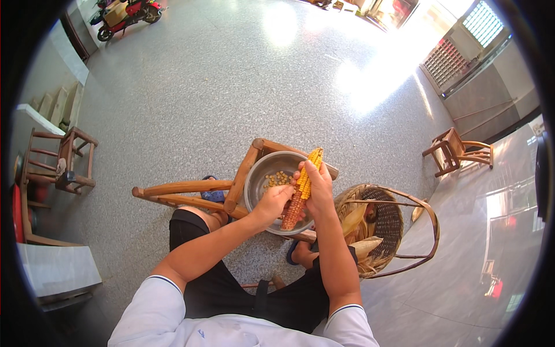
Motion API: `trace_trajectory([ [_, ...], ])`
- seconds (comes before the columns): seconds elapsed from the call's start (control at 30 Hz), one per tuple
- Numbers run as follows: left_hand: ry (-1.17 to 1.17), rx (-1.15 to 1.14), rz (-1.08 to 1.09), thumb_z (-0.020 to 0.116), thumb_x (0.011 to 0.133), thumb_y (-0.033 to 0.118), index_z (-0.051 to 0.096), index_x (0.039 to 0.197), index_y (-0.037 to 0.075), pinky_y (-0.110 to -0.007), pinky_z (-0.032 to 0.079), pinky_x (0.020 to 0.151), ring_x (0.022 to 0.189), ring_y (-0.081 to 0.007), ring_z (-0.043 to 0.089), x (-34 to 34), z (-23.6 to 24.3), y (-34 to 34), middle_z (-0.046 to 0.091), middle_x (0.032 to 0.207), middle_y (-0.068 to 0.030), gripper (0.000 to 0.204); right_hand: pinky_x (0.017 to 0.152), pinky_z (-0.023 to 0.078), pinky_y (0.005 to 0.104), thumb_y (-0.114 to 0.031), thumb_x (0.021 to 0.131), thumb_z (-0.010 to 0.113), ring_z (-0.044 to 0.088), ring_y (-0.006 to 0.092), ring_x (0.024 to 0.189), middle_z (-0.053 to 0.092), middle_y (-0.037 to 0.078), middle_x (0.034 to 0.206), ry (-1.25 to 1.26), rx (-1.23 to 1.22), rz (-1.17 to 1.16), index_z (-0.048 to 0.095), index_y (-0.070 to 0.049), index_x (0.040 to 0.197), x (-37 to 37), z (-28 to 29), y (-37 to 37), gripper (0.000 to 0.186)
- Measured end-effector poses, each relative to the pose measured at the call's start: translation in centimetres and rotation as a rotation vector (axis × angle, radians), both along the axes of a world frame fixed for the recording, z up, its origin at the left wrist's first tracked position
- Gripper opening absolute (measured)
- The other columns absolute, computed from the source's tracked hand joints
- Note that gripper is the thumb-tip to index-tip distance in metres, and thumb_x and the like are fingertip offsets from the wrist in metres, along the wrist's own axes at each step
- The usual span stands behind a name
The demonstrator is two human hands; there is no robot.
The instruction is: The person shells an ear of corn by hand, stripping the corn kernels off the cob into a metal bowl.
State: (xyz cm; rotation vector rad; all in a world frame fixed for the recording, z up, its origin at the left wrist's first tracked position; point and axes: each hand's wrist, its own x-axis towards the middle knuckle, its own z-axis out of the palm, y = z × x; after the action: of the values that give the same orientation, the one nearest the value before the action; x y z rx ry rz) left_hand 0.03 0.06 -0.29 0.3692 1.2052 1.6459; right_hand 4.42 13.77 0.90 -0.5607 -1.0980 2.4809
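Note:
An ear of corn (304, 191) slants over a round metal bowl (255, 184). Yellow kernels cover its upper part, while the lower part is stripped to the reddish cob. My right hand (319, 186) is closed around the kernel-covered part from the right. From the left, my left hand (274, 203) has its fingers bent and pressed against the cob's side near the middle; its fingertips are partly hidden. Loose kernels (280, 178) lie on the bottom of the bowl. The bowl rests on a wooden chair (243, 173) tipped on its side.
Right of my knees stands a woven basket (392, 222) with a tall handle, holding corn husks (355, 222). Wooden chairs stand at the left (75, 159) and right (454, 151). A red scooter (130, 17) is parked at the far left, near steps (58, 107).

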Motion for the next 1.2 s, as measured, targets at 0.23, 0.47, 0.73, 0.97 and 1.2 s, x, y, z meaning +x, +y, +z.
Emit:
trace_trajectory([
  [0.23, -0.202, 0.019, 0.031, 0.046, 0.100, 0.039, 0.056, 0.106, -0.004, -0.032, 0.058, 0.065, 0.071, -0.0207, 0.068, -0.4, 0.4, -0.1, 0.066, 0.089, -0.0138, 0.044, 0.062, 0.054, 0.0295, -0.013, 0.096, 0.054, 0.057, 0.0149, 0.075, 0.054, 0.006, 0.093, -0.021, 0.040, 0.006, 0.043, -0.007, 0.106, -0.2, -0.7, -0.2, 0.016],
  [0.47, -0.020, -0.001, 0.032, 0.051, 0.099, 0.033, 0.057, 0.101, -0.002, -0.027, 0.056, 0.059, 0.064, -0.0160, 0.066, -0.1, 0.3, -0.1, 0.066, 0.081, -0.0085, 0.035, 0.061, 0.053, 0.0297, -0.013, 0.096, 0.054, 0.057, 0.0154, 0.074, 0.054, 0.006, 0.094, -0.014, 0.030, 0.014, 0.042, -0.007, 0.106, -0.3, -0.3, -0.6, 0.016],
  [0.73, 0.044, 0.041, 0.026, 0.048, 0.100, 0.033, 0.057, 0.103, -0.002, -0.027, 0.056, 0.060, 0.067, -0.0165, 0.067, 0.0, -0.1, -0.2, 0.066, 0.083, -0.0093, 0.036, 0.061, 0.053, 0.0304, -0.013, 0.096, 0.054, 0.057, 0.0157, 0.073, 0.053, 0.006, 0.093, -0.001, 0.017, 0.008, 0.042, -0.007, 0.106, -0.2, -0.4, -0.3, 0.017],
  [0.97, 0.066, 0.017, 0.011, 0.043, 0.102, 0.028, 0.055, 0.107, -0.004, -0.029, 0.057, 0.063, 0.070, -0.0189, 0.068, 0.0, 0.2, -0.2, 0.066, 0.088, -0.0107, 0.034, 0.061, 0.053, 0.0305, -0.013, 0.097, 0.054, 0.057, 0.0152, 0.074, 0.054, 0.006, 0.093, -0.007, 0.002, -0.005, 0.043, -0.007, 0.105, -0.1, -0.2, -0.2, 0.015],
  [1.2, -0.106, 0.011, 0.057, 0.045, 0.101, 0.031, 0.055, 0.107, -0.005, -0.030, 0.057, 0.064, 0.069, -0.0194, 0.068, -0.1, -0.3, 0.1, 0.066, 0.090, -0.0121, 0.038, 0.062, 0.053, 0.0295, -0.013, 0.096, 0.055, 0.058, 0.0145, 0.074, 0.054, 0.006, 0.092, -0.006, 0.040, 0.014, 0.043, -0.007, 0.105, -0.1, -0.2, -0.2, 0.015],
])
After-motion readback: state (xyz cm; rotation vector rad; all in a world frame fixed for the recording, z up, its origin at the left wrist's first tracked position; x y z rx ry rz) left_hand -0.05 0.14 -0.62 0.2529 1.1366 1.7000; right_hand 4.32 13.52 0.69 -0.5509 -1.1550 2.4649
